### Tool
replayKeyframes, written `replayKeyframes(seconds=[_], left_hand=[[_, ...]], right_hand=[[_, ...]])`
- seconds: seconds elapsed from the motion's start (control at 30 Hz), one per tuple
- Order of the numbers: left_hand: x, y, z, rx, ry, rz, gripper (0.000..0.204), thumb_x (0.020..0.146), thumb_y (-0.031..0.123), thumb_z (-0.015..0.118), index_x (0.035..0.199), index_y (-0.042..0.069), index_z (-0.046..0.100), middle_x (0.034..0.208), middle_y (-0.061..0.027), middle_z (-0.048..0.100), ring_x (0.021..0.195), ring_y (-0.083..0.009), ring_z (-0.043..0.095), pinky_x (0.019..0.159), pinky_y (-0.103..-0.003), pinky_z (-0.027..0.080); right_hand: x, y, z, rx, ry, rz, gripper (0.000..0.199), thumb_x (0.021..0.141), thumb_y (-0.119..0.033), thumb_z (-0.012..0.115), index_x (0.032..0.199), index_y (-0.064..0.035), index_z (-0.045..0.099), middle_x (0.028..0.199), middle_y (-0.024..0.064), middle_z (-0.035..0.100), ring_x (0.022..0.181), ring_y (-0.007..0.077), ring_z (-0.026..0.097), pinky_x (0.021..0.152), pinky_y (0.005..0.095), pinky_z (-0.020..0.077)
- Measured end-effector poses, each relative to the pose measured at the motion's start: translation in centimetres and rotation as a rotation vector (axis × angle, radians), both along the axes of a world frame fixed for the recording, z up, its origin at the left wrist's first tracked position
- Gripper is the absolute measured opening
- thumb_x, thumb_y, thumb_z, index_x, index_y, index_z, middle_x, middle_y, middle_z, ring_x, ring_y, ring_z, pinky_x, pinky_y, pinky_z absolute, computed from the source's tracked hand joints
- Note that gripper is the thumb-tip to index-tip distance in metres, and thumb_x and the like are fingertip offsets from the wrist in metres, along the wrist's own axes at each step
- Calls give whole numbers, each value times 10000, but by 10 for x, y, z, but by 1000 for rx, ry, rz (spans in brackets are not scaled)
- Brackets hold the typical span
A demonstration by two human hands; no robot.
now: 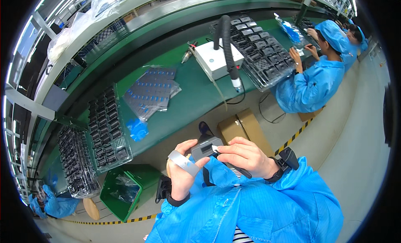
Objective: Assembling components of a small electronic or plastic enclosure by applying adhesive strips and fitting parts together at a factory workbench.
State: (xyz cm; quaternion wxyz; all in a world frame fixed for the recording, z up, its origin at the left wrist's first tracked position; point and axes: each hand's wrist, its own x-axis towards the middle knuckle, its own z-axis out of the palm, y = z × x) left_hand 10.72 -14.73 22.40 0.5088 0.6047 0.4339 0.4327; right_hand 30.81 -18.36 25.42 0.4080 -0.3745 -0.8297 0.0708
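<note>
My left hand (182, 176) is closed round a small dark grey device (206, 148) with a rounded rectangular body and a dark window in its face. A pale translucent band (184, 163) lies across that hand's palm and thumb. From the other side my right hand (247, 156) comes in, fingertips pinched on a small white piece (215, 148) that touches the device beside its window. Under my right fingers a dark flat strip (239, 169) shows; whether it belongs to the device I cannot tell. Both hands are in front of my chest, nearer than the bench.
The green bench (190, 105) carries clear trays of black parts (106, 130), a grey sheet with blue pieces (152, 90), and a white box (218, 59) with a black hose. A green bin (140, 186) and a cardboard box (244, 128) stand below. A co-worker (317, 82) sits at right.
</note>
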Motion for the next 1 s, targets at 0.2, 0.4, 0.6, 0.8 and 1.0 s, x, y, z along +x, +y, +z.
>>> replayKeyframes(seconds=[0.2,0.4,0.6,0.8,1.0], left_hand=[[-27,72,-24,34,-29,-8,511,593,72,800,1057,13,591,1067,-142,586,1000,-237,567,862,-335,453],[-73,155,-61,113,86,9,538,586,54,806,1072,20,578,1080,-142,574,1005,-238,558,858,-349,457],[-113,181,-122,-50,-136,99,555,599,11,800,1097,3,557,1130,-137,559,1066,-238,541,902,-354,445],[-149,158,-168,9,-81,97,569,619,59,805,1120,2,542,1153,-145,558,1064,-241,547,904,-343,446],[-169,135,-191,37,-145,71,556,612,100,815,1097,9,560,1134,-146,576,1052,-243,551,902,-351,439]], right_hand=[[-26,72,-27,7,41,20,197,697,-26,632,891,2,624,971,143,624,810,271,597,757,374,492],[-67,165,-81,-3,130,64,204,692,15,618,896,15,630,979,156,623,811,266,603,737,376,488],[-85,203,-128,-206,456,129,208,699,129,606,869,9,594,923,188,645,847,255,630,763,371,483],[-137,181,-189,-614,1195,138,258,743,152,552,932,1,462,951,217,606,902,244,609,805,350,496],[-154,153,-196,-771,1149,216,233,741,116,616,919,19,500,962,205,613,904,208,611,778,303,505]])
